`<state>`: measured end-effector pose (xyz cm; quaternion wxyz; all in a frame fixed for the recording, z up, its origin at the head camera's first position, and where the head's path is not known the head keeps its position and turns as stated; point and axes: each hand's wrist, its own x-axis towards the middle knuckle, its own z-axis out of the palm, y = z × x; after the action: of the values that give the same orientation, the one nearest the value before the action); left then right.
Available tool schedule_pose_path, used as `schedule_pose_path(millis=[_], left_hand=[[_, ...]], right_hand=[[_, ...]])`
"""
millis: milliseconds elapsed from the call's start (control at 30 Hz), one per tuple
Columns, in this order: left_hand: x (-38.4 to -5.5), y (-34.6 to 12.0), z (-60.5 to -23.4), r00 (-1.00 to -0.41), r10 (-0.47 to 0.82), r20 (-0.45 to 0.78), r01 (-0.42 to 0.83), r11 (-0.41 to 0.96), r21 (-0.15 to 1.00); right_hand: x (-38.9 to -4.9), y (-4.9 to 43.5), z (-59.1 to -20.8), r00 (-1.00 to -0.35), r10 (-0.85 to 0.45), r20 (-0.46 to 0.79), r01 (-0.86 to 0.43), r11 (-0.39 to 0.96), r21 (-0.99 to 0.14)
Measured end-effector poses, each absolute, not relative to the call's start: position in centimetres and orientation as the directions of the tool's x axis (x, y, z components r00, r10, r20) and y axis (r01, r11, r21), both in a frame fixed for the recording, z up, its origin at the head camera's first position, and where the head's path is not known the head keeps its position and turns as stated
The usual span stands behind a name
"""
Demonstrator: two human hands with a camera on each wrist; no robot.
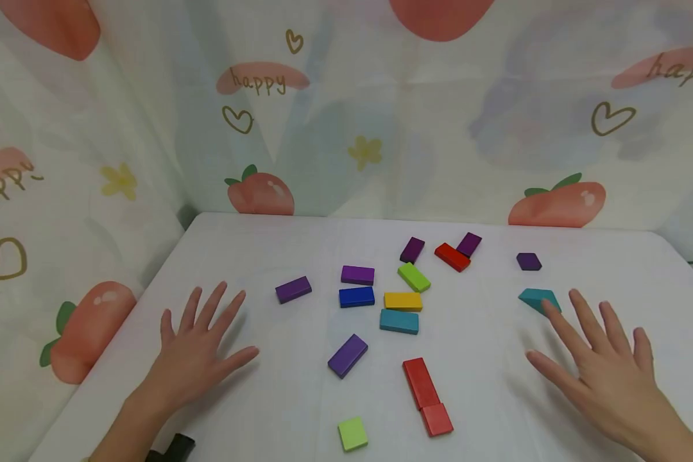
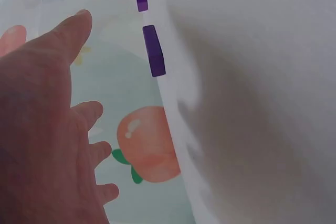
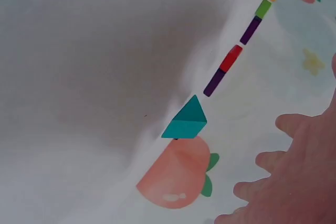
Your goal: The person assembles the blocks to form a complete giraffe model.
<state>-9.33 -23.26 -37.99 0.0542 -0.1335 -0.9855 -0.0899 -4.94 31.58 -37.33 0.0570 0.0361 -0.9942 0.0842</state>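
My left hand (image 1: pixel 193 359) hovers over the left side of the white table, fingers spread and holding nothing. A purple block (image 1: pixel 293 290) lies nearest to it, apart from the fingertips. On the right, my right hand (image 1: pixel 612 378) is also spread, its index fingertip overlapping a teal triangular block (image 1: pixel 538 299) in the head view. The right wrist view shows that teal block (image 3: pixel 186 121) apart from the fingers. Between the hands lie a violet block (image 1: pixel 348 355), a long red block (image 1: pixel 421 383) meeting a shorter red block (image 1: pixel 437 419), and a lime square block (image 1: pixel 353 434).
Mid-table sit a blue block (image 1: pixel 356 297), a yellow block (image 1: pixel 403 301) and a teal-blue block (image 1: pixel 399 321). Farther back are a green block (image 1: pixel 414 276), a red block (image 1: pixel 452 257) and several purple ones. A patterned curtain (image 1: pixel 323 128) borders the table; a black object (image 1: pixel 176 447) shows at lower left.
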Motion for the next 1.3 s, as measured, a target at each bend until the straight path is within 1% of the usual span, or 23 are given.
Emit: schedule_pose_path(millis=[233, 467, 600, 833, 1033, 1167, 1300], left_hand=[[-10.2, -21.5, -37.6, -0.947, 0.28, 0.158, 0.304, 0.94, 0.157], [-11.4, -19.4, -37.5, -0.944, 0.293, 0.15, 0.314, 0.938, 0.144], [-12.4, -18.0, -37.6, -0.934, 0.312, 0.173, 0.337, 0.93, 0.148], [-14.0, -15.3, -37.9, -0.914, 0.344, 0.215, 0.386, 0.901, 0.197], [-15.3, -13.0, -38.0, -0.903, 0.364, 0.228, 0.416, 0.873, 0.253], [-15.9, -12.0, -38.1, -0.893, 0.385, 0.232, 0.444, 0.837, 0.32], [-16.4, -11.5, -38.4, -0.875, 0.41, 0.257, 0.483, 0.776, 0.406]], right_hand=[[-6.0, 29.7, -36.7, -0.978, -0.142, 0.15, -0.171, 0.964, -0.202], [-7.7, 27.1, -36.3, -0.965, -0.194, 0.179, -0.228, 0.954, -0.197], [-8.9, 25.6, -36.1, -0.956, -0.227, 0.184, -0.264, 0.941, -0.212], [-11.4, 22.5, -35.3, -0.957, -0.265, 0.116, -0.287, 0.925, -0.248], [-13.4, 20.6, -34.9, -0.932, -0.341, 0.125, -0.363, 0.886, -0.288], [-14.9, 19.7, -34.9, -0.912, -0.384, 0.147, -0.411, 0.853, -0.321], [-16.5, 18.8, -35.0, -0.902, -0.407, 0.142, -0.43, 0.829, -0.357]])
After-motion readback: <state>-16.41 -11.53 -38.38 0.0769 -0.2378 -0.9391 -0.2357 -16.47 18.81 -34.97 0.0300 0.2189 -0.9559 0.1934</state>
